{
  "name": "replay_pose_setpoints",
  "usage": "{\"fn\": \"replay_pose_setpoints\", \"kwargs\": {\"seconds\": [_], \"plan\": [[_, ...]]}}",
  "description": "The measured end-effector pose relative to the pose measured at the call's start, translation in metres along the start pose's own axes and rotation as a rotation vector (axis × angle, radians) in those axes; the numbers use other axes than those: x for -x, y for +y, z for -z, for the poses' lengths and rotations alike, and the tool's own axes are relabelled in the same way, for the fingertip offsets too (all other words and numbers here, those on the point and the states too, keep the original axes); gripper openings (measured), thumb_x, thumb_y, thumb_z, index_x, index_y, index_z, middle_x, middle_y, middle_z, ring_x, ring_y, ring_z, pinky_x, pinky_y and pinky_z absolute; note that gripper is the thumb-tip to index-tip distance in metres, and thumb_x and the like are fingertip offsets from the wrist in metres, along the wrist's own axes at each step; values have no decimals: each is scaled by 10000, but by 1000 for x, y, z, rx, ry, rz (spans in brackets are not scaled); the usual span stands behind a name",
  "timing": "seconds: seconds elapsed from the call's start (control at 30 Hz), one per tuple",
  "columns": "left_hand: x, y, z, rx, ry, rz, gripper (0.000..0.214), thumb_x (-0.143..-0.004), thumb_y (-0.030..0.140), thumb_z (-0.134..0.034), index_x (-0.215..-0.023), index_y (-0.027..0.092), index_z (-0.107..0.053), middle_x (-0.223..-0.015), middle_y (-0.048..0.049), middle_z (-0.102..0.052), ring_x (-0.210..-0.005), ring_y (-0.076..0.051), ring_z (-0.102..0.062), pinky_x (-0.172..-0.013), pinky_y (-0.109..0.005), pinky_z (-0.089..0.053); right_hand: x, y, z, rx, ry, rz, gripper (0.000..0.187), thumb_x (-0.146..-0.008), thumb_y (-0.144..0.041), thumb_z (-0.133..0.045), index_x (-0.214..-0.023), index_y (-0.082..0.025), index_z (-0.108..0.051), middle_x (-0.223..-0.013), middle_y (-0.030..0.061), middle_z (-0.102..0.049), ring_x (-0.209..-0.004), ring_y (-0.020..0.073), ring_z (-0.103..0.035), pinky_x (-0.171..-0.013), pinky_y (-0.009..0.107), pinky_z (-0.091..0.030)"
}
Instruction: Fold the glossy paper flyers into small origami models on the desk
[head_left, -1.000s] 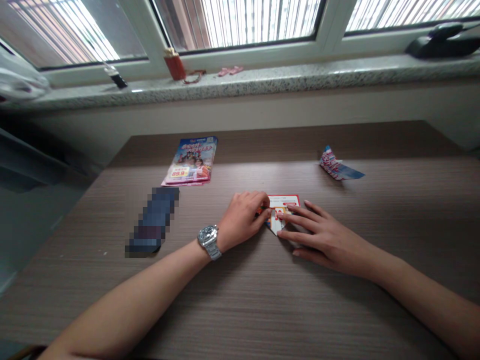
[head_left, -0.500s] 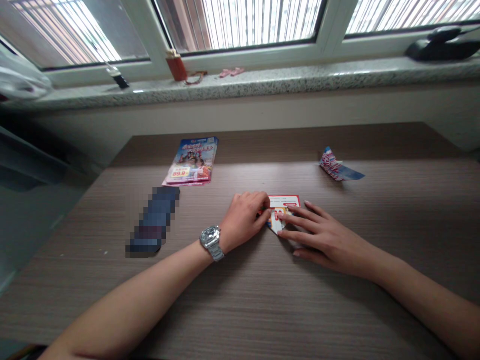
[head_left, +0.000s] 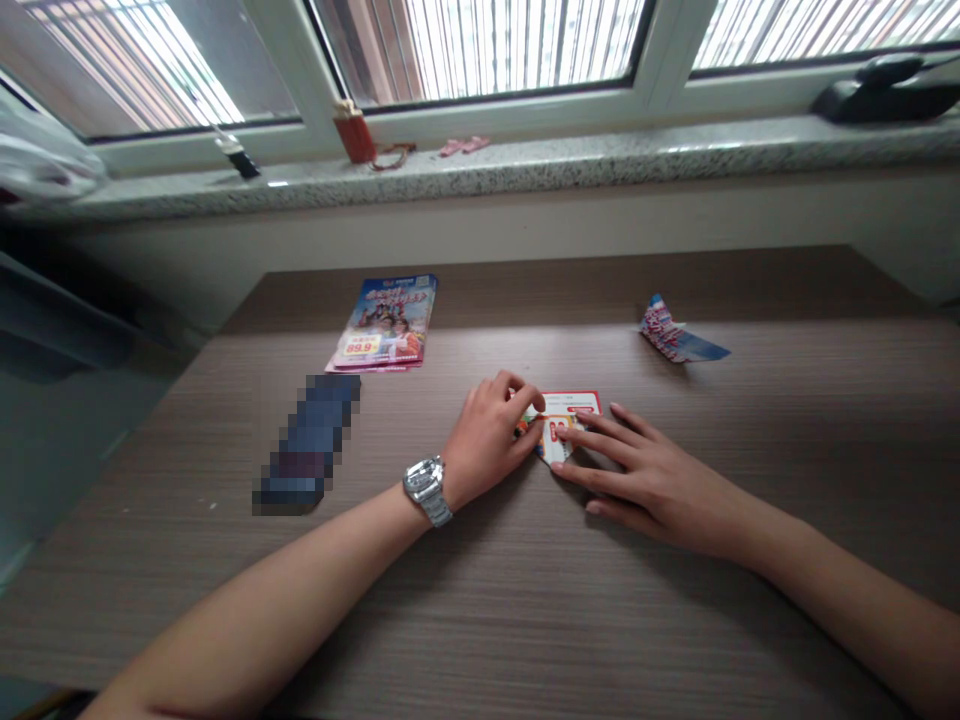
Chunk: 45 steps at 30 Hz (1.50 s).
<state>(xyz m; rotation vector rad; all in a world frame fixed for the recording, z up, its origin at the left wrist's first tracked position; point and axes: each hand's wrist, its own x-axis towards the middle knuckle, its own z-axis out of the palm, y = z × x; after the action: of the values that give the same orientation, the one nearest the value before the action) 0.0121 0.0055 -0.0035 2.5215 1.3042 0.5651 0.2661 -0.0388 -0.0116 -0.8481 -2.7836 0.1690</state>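
2 hands [head_left: 487, 440] [head_left: 660, 485] — on folded paper [head_left: 556, 405]

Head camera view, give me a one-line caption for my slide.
Left hand and right hand at a partly folded leaflet, with a folded paper figure and a stack of flyers farther back.

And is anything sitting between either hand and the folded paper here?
Nothing visible: the left hand and right hand both have fingers at the folded paper. The flyer stack and the blue-and-pink paper shape lie farther back, to either side.
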Motion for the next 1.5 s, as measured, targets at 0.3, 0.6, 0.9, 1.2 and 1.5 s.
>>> {"fn": "replay_pose_setpoints", "kwargs": {"seconds": [0.3, 0.6, 0.9, 1.2, 1.5], "plan": [[5, 2, 7, -174, -5, -335, 286, -1029, 365, -482, -999, 199, -714, -1150, -64, -682, -1050, -227, -604, -932, -382, -475, 1, 2, -1, 42, -23, 13, 540, -986, -331, -564, -1510, -348, -435, -1607, 45, -384, -1459, 349, -366, -1170, 620, -282], [15, 4, 10, -143, -187, -426, 494, -1023, 454, -459, -1442, 195, -484, -1446, -118, -542, -1324, -276, -517, -1129, -436, -424, 11, 14, 3, -8, 18, -6, 508, -971, -304, -592, -1470, -332, -500, -1582, 54, -428, -1466, 312, -363, -1179, 566, -316], [17, 3, 9, -103, -219, -409, 529, -1028, 459, -449, -1494, 210, -419, -1510, -111, -493, -1410, -266, -443, -1180, -459, -373, 12, 14, 2, 3, 12, -2, 544, -975, -309, -584, -1502, -340, -453, -1607, 51, -382, -1487, 320, -319, -1188, 567, -298], [18, 2, 9, -76, -220, -392, 531, -1021, 456, -472, -1499, 231, -414, -1514, -104, -490, -1412, -260, -440, -1181, -455, -377, 12, 12, 4, -23, 2, -11, 539, -964, -306, -598, -1488, -340, -476, -1616, 65, -359, -1484, 333, -320, -1185, 588, -291], [17, -3, 11, -54, -259, -409, 525, -1034, 440, -445, -1518, 244, -393, -1553, -91, -443, -1442, -248, -402, -1201, -442, -358, 12, 14, 4, -52, -9, -6, 519, -976, -290, -575, -1483, -346, -481, -1628, 43, -329, -1506, 318, -268, -1197, 583, -271]]}}
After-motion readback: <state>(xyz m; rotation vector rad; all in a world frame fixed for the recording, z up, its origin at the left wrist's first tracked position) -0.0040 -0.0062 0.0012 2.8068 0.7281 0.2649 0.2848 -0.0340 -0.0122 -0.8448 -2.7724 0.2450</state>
